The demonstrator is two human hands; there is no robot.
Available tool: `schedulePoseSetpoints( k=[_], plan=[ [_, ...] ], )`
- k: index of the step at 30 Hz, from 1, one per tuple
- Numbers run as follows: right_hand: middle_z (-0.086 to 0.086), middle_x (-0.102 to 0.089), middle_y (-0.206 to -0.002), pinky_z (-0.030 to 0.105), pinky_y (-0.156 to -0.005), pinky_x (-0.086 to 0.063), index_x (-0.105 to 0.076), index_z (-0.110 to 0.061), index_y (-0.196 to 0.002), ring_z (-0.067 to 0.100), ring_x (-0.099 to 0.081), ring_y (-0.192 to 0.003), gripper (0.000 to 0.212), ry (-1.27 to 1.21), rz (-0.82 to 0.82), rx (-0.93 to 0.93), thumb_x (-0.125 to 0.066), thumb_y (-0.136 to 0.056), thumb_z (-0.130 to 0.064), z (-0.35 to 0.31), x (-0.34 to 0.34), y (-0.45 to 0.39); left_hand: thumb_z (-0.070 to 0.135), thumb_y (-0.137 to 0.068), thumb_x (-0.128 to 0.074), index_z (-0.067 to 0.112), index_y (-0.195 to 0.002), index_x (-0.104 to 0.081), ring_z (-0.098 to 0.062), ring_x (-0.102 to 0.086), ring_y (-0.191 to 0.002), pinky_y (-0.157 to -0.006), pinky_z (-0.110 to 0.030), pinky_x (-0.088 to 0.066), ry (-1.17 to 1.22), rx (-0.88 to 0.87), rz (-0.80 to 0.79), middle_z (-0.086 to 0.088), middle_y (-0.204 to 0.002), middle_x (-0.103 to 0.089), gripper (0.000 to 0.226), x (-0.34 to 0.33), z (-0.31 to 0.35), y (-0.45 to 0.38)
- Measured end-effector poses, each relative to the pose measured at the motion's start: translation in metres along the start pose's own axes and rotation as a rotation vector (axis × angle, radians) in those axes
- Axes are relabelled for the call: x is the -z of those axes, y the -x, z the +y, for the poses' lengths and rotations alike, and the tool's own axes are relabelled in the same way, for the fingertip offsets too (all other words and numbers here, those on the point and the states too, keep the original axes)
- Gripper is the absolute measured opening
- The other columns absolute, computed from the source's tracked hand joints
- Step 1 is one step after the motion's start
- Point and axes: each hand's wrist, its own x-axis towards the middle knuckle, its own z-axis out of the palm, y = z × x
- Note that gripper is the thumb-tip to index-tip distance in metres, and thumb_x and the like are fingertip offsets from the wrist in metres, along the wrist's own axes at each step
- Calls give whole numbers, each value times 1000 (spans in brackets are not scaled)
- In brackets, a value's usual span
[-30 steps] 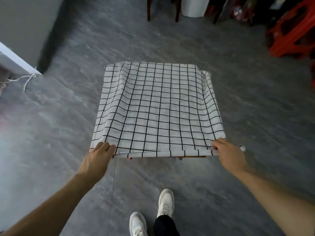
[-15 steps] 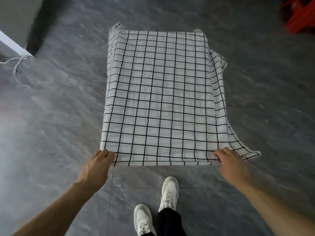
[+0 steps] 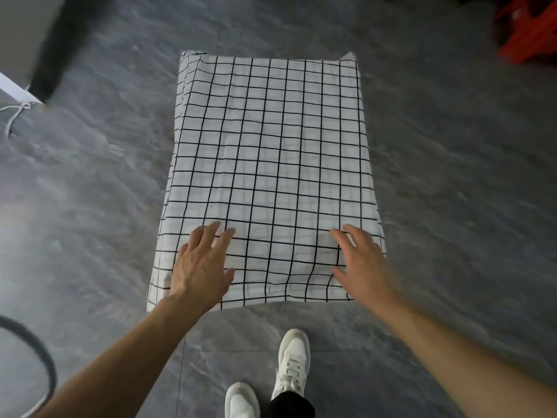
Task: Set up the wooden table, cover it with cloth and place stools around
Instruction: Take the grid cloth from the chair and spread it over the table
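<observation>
A white cloth with a black grid (image 3: 271,152) lies spread over the low table and hides the wood completely. Its near edge hangs down over the table's front. My left hand (image 3: 202,263) rests flat on the cloth near the front left, fingers spread. My right hand (image 3: 361,263) lies flat near the front right, fingers apart, with a small wrinkle in the cloth between the hands. Neither hand grips anything.
Grey stone-look floor (image 3: 452,191) surrounds the table. Red plastic stools (image 3: 530,34) stand at the far right. A white panel with a knotted string (image 3: 15,113) is at the left, a dark hoop (image 3: 33,351) at the lower left. My white shoes (image 3: 289,366) stand just before the table.
Both hands let go of the cloth's near edge and moved forward onto its top, palms down. The cloth settled fully over the table, and the loose right flap now hangs straight.
</observation>
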Motion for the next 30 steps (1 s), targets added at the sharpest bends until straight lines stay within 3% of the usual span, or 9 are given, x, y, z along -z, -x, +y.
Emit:
schedulePoseSetpoints(
  k=[4, 7, 11, 15, 21, 24, 26, 28, 30],
  plan=[
    [12, -5, -163, 48, -119, -22, -14, -28, -155, 33, -9, -149, 106, 68, -136, 83, -81, -74, -44, 2, -17, -27, 48, -88, -62, 33, -152, 15, -29, 20, -147, -122, -47, -6, -155, -18, -129, -5, -160, 24, 101, -15, -2, -27],
    [10, 10, -164, 52, -121, -14, 4, -33, -156, 31, 5, -151, 110, 173, -194, 95, -74, -79, -50, 14, -34, -33, 50, -90, -58, 37, -146, 28, -27, 27, -145, -121, -50, -5, -152, 11, -186, -2, -155, 36, 104, -40, -20, -30],
    [10, 3, -165, 55, -119, -18, -1, -27, -157, 31, 3, -151, 113, 245, -167, 47, -80, -76, -31, 31, -45, -26, 36, -92, -58, 35, -151, 20, -26, 19, -148, -121, -50, -8, -133, 21, -81, 1, -159, 28, 98, -62, -39, -21],
    [12, 8, -164, 57, -118, -19, 5, -26, -157, 33, 5, -151, 109, 269, -164, -6, -74, -81, -21, 40, -41, -21, 36, -92, -56, 32, -153, 14, -29, 13, -149, -120, -50, -9, -123, 125, -27, -4, -162, 18, 92, -67, -53, -9],
    [15, 11, -163, 55, -119, -19, 7, -26, -156, 37, 4, -150, 117, 265, -216, -70, -77, -76, -16, 32, -33, -20, 37, -87, -61, 20, -152, 18, -27, 16, -148, -120, -45, -7, -72, 305, -102, -6, -159, 26, 104, -57, -72, 16],
    [20, 7, -162, 54, -119, -20, -1, -19, -157, 38, 0, -150, 121, 276, -245, -103, -84, -70, -30, 12, -28, -24, 35, -82, -68, 13, -153, 12, -30, 5, -150, -121, -44, -15, 22, 429, -137, -12, -162, 10, 109, -52, -81, 24],
    [20, 1, -162, 53, -119, -21, -10, -16, -157, 38, -5, -150, 118, 242, -227, -62, -86, -68, -38, -6, -28, -28, 38, -77, -75, 10, -151, -10, -31, -19, -145, -114, -45, -31, 83, 473, -98, -12, -159, -19, 102, -49, -91, 28],
    [17, -3, -163, 51, -119, -22, -13, -15, -156, 35, -7, -150, 117, 209, -210, 15, -85, -69, -43, -25, -33, -33, 39, -73, -79, 14, -140, -37, -29, -39, -129, -100, -45, -43, 111, 473, -19, -7, -145, -43, 84, -50, -104, 32],
    [15, -3, -163, 48, -120, -18, -10, -15, -157, 31, -3, -151, 116, 193, -214, 89, -81, -72, -48, -47, -40, -37, 43, -76, -76, 18, -126, -55, -27, -48, -117, -93, -43, -45, 112, 489, 21, -3, -129, -55, 59, -53, -118, 34]
  ],
)
